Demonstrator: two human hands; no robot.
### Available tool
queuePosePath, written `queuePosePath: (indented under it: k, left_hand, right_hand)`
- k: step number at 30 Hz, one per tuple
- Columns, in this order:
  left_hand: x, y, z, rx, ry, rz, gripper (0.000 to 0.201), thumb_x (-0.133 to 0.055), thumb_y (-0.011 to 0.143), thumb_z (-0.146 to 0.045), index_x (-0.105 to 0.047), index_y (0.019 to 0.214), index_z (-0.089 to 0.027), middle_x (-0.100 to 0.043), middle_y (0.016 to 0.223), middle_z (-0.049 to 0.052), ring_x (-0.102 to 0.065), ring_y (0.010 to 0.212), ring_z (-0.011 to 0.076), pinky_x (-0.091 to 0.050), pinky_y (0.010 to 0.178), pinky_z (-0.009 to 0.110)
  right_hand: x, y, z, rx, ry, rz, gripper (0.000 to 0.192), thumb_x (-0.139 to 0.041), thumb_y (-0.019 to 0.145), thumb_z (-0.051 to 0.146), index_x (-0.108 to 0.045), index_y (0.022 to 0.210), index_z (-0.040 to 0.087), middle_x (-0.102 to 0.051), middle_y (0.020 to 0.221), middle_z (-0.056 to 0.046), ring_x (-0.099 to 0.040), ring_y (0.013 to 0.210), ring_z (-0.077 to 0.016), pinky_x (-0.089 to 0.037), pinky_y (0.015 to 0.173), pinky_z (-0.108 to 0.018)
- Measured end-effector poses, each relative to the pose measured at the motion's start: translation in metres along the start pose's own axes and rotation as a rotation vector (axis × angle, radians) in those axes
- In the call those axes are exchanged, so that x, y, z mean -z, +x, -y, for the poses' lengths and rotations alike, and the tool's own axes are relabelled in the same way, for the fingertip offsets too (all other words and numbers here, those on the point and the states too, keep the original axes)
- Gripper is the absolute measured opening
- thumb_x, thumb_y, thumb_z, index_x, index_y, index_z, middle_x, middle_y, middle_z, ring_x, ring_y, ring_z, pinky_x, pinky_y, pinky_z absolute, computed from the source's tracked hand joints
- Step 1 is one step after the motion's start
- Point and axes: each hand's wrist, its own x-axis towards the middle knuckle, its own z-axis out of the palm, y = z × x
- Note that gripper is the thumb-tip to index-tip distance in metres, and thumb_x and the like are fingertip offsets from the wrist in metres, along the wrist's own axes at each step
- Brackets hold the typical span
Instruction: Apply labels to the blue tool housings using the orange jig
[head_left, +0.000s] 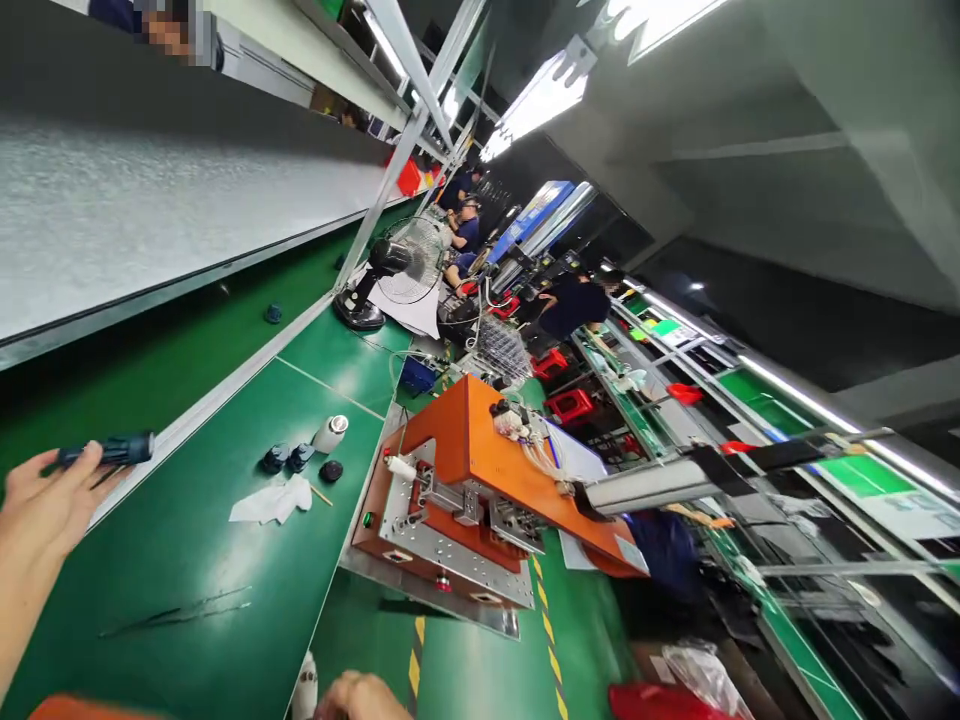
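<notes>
While my head is tipped hard to one side and the whole line leans across the view, my left hand is raised at the near edge of the green bench, its fingers curled around a slim dark tool with a ribbed blue-black handle. I hold it near one end, so most of the handle sticks out past my fingertips, clear of the mat. My right hand shows only as a few knuckles at the bottom edge, beside a small white object; I cannot tell whether it is open or closed, or whether it touches that object.

Further out on the bench lies a crumpled white tissue with a thin wooden stick just beside it. Behind them sit three small dark round caps and a short white cylinder with a grey top, grouped close together within reach, near the orange-topped fixture with a bare metal plate. That fixture stands at the bench's right edge, its metal face turned toward me, probably so parts can be loaded from my side. A long grey bar reaches out from its far side.

Beyond, a black desk fan stands on the bench, facing down the line, where people in dark blue shirts work at other stations.
</notes>
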Motion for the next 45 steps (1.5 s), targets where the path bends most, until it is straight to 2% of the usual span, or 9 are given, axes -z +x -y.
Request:
queuePosePath:
  k: [5,9,16,22,26,31,35,41,45]
  left_hand:
    - [-0.012,-0.150,-0.008,-0.151,-0.071,-0.131,0.027,-0.046,0.099,-0.021,-0.063,0.116,-0.032,-0.075,0.107,0.002,-0.073,0.099,0.0223,-0.066,0.079,0.051]
    - [-0.031,-0.250,0.023,-0.024,-0.233,-0.269,0.035,-0.046,0.101,-0.047,-0.066,0.115,-0.022,-0.072,0.089,0.007,-0.066,0.067,0.0144,-0.057,0.060,0.028]
    - [-0.045,-0.352,0.087,-0.097,-0.342,-0.357,0.046,-0.056,0.094,-0.055,-0.067,0.113,-0.014,-0.065,0.077,0.005,-0.060,0.060,0.0127,-0.049,0.054,0.024]
    - [-0.050,-0.390,0.144,-0.091,-0.371,-0.573,0.045,-0.061,0.091,-0.058,-0.069,0.091,-0.013,-0.067,0.072,0.005,-0.061,0.055,0.0141,-0.050,0.051,0.026]
    - [-0.040,-0.407,0.174,-0.153,-0.340,-0.725,0.047,-0.064,0.088,-0.060,-0.069,0.094,-0.013,-0.070,0.077,0.006,-0.063,0.060,0.0142,-0.052,0.057,0.026]
    - [-0.020,-0.431,0.203,-0.226,0.088,-1.088,0.058,-0.059,0.085,-0.070,-0.068,0.104,-0.015,-0.067,0.077,0.006,-0.058,0.057,0.0147,-0.046,0.051,0.026]
    - [-0.006,-0.447,0.230,-0.340,0.312,-1.349,0.044,-0.073,0.081,-0.055,-0.060,0.109,-0.024,-0.065,0.101,0.006,-0.065,0.093,0.0202,-0.052,0.082,0.031]
    - [0.001,-0.463,0.257,-0.155,0.282,-1.001,0.068,-0.069,0.086,-0.053,-0.034,0.139,-0.029,-0.067,0.111,0.008,-0.067,0.104,0.0233,-0.051,0.093,0.040]
    - [-0.005,-0.479,0.241,-0.184,0.204,-0.936,0.051,-0.065,0.089,-0.055,-0.050,0.131,-0.031,-0.070,0.099,0.006,-0.068,0.097,0.0230,-0.051,0.094,0.039]
  right_hand:
    - [0.006,0.040,0.021,0.181,-0.043,0.042,0.017,-0.071,0.081,0.022,-0.074,0.097,0.020,-0.075,0.091,-0.004,-0.070,0.086,-0.0201,-0.052,0.076,-0.026]
    - [0.012,0.075,0.040,0.399,0.011,0.209,0.025,-0.057,0.091,0.027,-0.069,0.109,0.014,-0.072,0.106,-0.014,-0.068,0.093,-0.0238,-0.053,0.087,-0.038]
    - [0.003,0.101,0.107,0.725,0.183,0.431,0.041,-0.053,0.096,0.045,-0.061,0.126,0.019,-0.065,0.123,-0.014,-0.063,0.112,-0.0244,-0.052,0.100,-0.043]
    - [-0.017,0.082,0.133,1.123,-0.025,0.682,0.104,-0.081,0.074,0.040,-0.023,0.158,0.022,-0.035,0.157,-0.017,-0.033,0.145,-0.0328,-0.037,0.118,-0.053]
    - [-0.051,0.090,0.131,1.166,-0.079,0.781,0.098,-0.080,0.069,0.032,-0.030,0.153,0.019,-0.046,0.149,-0.017,-0.043,0.138,-0.0324,-0.039,0.115,-0.052]
    - [-0.098,0.140,0.157,1.128,-0.088,0.628,0.090,-0.079,0.070,0.034,-0.038,0.148,0.016,-0.047,0.148,-0.018,-0.042,0.136,-0.0350,-0.035,0.115,-0.055]
    - [-0.120,0.178,0.171,1.175,-0.170,0.574,0.092,-0.080,0.069,0.034,-0.038,0.148,0.014,-0.049,0.145,-0.018,-0.040,0.135,-0.0365,-0.033,0.114,-0.057]
    - [-0.131,0.189,0.153,1.253,-0.225,0.600,0.098,-0.079,0.074,0.052,-0.032,0.155,0.020,-0.043,0.154,-0.014,-0.033,0.141,-0.0357,-0.027,0.119,-0.056]
    - [-0.137,0.181,0.146,1.296,-0.333,0.536,0.092,-0.061,0.087,0.063,-0.025,0.159,0.017,-0.030,0.162,-0.016,-0.021,0.149,-0.0357,-0.018,0.123,-0.057]
